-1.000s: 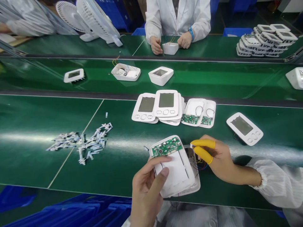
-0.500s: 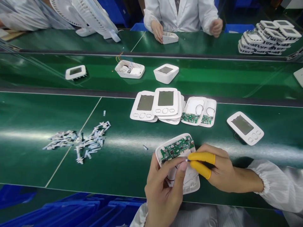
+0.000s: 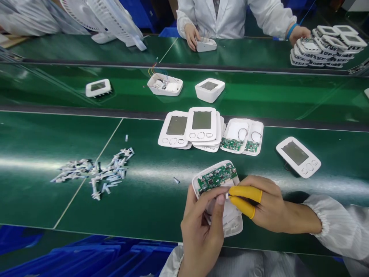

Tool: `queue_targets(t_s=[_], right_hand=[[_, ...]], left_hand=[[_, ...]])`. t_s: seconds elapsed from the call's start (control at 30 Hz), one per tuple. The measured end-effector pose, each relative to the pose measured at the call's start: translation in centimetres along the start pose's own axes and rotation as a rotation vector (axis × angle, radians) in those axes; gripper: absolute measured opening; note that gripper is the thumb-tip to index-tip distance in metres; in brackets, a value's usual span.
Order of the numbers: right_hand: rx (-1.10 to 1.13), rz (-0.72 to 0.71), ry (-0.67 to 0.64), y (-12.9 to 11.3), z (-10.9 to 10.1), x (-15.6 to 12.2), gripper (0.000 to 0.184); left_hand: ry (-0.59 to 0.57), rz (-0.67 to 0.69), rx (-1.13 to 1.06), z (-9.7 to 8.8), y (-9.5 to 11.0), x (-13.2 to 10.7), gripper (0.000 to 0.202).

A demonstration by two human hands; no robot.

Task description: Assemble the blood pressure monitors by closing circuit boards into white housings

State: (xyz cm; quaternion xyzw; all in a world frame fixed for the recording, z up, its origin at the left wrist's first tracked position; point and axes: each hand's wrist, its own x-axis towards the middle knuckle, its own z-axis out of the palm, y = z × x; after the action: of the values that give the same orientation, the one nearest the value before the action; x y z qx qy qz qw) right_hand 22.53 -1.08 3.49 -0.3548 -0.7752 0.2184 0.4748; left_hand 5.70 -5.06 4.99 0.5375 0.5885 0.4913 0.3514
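Note:
An opened white device shell (image 3: 230,225) with a green circuit board (image 3: 217,178) lies at the near edge of the green table. My left hand (image 3: 201,227) wraps round its left side, fingers curled over the board's lower edge. My right hand (image 3: 261,206) wears yellow finger cots on two fingers. Those fingers pinch a small white piece (image 3: 227,196) just below the board, tip to tip with my left fingers.
A pile of small white parts (image 3: 95,173) lies to the left. White front covers with screens (image 3: 191,129), two open halves (image 3: 243,136) and a single cover (image 3: 298,156) lie beyond. Units ride the belt (image 3: 165,84). A person in white sits opposite, next to stacked devices (image 3: 325,46).
My hands have closed together over the board, the left fingers rising from the shell's flat inside to meet the right pinch. Units on the belt drifted right. The person opposite reached toward the stack.

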Motion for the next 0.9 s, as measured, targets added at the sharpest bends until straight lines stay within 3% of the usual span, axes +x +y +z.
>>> queue_targets(t_s=[0.13,0.27,0.4,0.47,0.53,0.67,0.9], right_hand=[[0.015,0.005,-0.026,0.0,-0.1,-0.1,0.01],[0.144,0.13,-0.095,-0.2,-0.3,0.1,0.01],[0.189,0.216,-0.161,-0.4,-0.3,0.2,0.01],[0.059,0.117,-0.114,-0.1,-0.3,0.0,0.01],[-0.116,-0.086,-0.069,0.3,-0.4,-0.2,0.017],[-0.288,-0.444,-0.063,1.0,-0.8,-0.3,0.024],[-0.398,-0.525,-0.039,1.4,-0.7,-0.5,0.023]], left_hand=[[0.039,0.021,0.011,0.3,0.0,-0.1,0.02],[0.04,0.114,0.063,0.2,-0.3,0.0,0.02],[0.057,0.061,0.068,0.4,0.1,0.1,0.009],[0.095,0.043,0.077,0.5,0.3,0.1,0.007],[0.116,0.056,0.107,0.6,0.4,0.0,0.008],[0.065,0.123,0.193,0.4,0.0,-0.2,0.008],[0.042,0.119,0.178,0.8,-0.5,-0.1,0.008]])
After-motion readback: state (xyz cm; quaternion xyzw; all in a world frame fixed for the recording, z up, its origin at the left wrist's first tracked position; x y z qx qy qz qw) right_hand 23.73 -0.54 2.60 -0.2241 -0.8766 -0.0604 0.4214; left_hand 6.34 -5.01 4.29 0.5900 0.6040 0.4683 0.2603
